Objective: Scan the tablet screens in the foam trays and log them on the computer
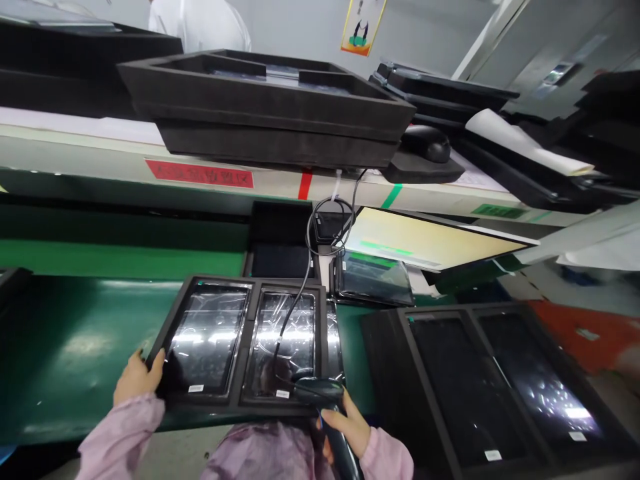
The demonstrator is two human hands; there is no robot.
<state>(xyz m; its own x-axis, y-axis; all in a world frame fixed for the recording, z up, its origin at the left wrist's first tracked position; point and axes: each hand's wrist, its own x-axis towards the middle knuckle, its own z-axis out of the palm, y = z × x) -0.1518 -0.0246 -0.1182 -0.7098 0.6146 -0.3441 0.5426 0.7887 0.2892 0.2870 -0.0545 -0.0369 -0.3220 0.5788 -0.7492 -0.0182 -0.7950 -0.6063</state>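
A black foam tray (254, 337) lies on the green belt in front of me, holding two bagged tablets (210, 337) with white labels at their near ends. My left hand (136, 377) grips the tray's near left corner. My right hand (350, 427) is closed around the handle of a black barcode scanner (320, 390), whose head hovers over the near end of the right tablet (286, 347). The scanner's cable (300, 293) runs up toward the shelf.
A second black tray (400, 373) with dark tablets sits at the right. A lit monitor (425, 240) and a small tablet (373, 279) stand behind. Stacked foam trays (265, 100) and a mouse (425, 142) rest on the shelf above. A person in white stands at the far back.
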